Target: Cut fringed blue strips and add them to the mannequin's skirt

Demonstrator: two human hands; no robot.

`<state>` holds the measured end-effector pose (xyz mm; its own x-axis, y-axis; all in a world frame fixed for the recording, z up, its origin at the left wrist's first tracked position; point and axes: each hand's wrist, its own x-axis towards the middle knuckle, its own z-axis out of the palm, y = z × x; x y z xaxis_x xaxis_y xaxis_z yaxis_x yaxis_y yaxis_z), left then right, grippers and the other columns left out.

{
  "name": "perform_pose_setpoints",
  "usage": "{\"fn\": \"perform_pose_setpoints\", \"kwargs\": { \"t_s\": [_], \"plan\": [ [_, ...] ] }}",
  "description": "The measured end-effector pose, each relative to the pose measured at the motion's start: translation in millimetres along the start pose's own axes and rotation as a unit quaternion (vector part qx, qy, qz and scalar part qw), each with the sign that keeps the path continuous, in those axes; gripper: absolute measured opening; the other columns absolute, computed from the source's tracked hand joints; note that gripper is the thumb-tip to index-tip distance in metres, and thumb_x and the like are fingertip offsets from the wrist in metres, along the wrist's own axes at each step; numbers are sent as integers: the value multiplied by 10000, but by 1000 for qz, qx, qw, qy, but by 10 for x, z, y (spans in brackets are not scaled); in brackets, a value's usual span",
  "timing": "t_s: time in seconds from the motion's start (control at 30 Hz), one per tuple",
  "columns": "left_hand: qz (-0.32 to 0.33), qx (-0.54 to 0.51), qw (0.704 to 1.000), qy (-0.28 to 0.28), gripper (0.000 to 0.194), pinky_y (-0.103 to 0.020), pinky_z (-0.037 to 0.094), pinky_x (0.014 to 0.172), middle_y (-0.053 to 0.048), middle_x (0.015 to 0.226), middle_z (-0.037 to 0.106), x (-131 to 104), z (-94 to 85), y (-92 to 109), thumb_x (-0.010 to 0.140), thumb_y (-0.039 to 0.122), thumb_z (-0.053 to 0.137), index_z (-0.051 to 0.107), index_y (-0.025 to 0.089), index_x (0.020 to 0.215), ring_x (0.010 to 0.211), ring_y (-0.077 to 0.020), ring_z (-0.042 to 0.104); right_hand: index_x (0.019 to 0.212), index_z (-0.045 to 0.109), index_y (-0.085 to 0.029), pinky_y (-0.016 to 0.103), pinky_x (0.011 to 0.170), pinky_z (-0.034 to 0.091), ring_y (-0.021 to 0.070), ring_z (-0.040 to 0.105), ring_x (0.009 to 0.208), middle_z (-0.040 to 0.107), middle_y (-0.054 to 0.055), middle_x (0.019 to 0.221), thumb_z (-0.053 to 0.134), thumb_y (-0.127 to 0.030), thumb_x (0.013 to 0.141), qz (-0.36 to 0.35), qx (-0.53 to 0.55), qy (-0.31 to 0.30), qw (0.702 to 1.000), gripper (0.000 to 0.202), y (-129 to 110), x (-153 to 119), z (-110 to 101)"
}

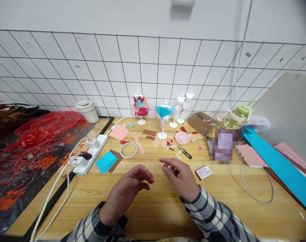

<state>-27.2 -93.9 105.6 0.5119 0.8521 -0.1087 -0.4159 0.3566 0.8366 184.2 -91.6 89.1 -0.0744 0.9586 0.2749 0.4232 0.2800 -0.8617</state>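
My left hand (127, 190) hovers over the front of the wooden table, its fingers loosely curled, thumb apart, nothing in them. Facing it across a gap, my right hand (181, 178) is also bent at the fingers and holds nothing. Beyond them stands a miniature dress-form mannequin (163, 127) with blue crepe paper (165, 110) fanned around its chest. Black-handled thread snips (186, 153) lie just past my right hand, near a pink dish (182, 142) and red paper scraps (169, 143). A roll of tape (121, 150) rests beyond my left hand.
Another mannequin wears a ruffled dress (141, 106); two bare mannequins (180, 101) stand by a cardboard box (202, 123). At left are a power strip (91, 156) with cables and blue paper (106, 162). On the right lie a small packet (203, 172) and blue paper strips (281, 164).
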Motion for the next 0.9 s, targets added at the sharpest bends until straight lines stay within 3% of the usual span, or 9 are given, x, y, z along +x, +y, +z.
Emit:
{"fn": "perform_pose_setpoints", "kwargs": {
  "t_s": [0.2,0.5,0.6,0.7,0.77,0.83,0.9],
  "plan": [
    [20,135,988,74,183,-235,418,651,-11,763,589,-2,13,-49,821,352,678,652,179,770,702,-118,503,1038,754,-209,249,592,413,107,503,643,684,41,859,690,-456,795,116,218,-105,963,353,-82,-9,330],
    [5,244,966,86,241,-268,429,738,-9,745,597,16,12,-35,805,411,681,661,173,775,757,-150,535,789,744,-174,256,568,412,129,558,621,670,17,672,827,-508,581,267,380,-109,879,403,-134,-8,380],
    [-1,266,961,71,262,-272,428,749,-18,748,614,8,36,-22,797,429,677,666,169,771,774,-159,542,739,710,-162,240,532,379,110,529,570,634,0,607,829,-502,562,288,388,-102,869,401,-140,-9,382],
    [-2,285,955,76,269,-270,427,738,-17,748,614,-1,48,-5,791,439,669,666,171,773,767,-161,536,752,684,-159,232,519,365,101,510,558,635,3,629,770,-470,642,248,343,-94,901,341,-114,-34,393],
    [-7,305,949,84,273,-267,423,724,-18,747,617,-2,43,6,793,442,654,665,171,770,759,-162,531,748,666,-164,221,500,354,87,490,541,639,7,673,708,-384,713,179,255,-75,947,227,-100,-58,384],
    [-19,330,940,82,292,-264,412,699,-18,710,612,4,26,9,805,444,625,655,167,722,724,-158,523,745,658,-174,212,493,354,74,479,532,642,9,732,654,-276,751,61,102,-34,992,102,-86,-77,351],
    [-36,350,933,75,330,-262,394,661,-12,637,587,14,3,-6,816,442,593,625,163,643,661,-147,505,762,665,-189,213,520,369,79,507,564,652,16,776,614,-209,787,-101,-88,12,991,61,-61,-84,297]
  ]
}}
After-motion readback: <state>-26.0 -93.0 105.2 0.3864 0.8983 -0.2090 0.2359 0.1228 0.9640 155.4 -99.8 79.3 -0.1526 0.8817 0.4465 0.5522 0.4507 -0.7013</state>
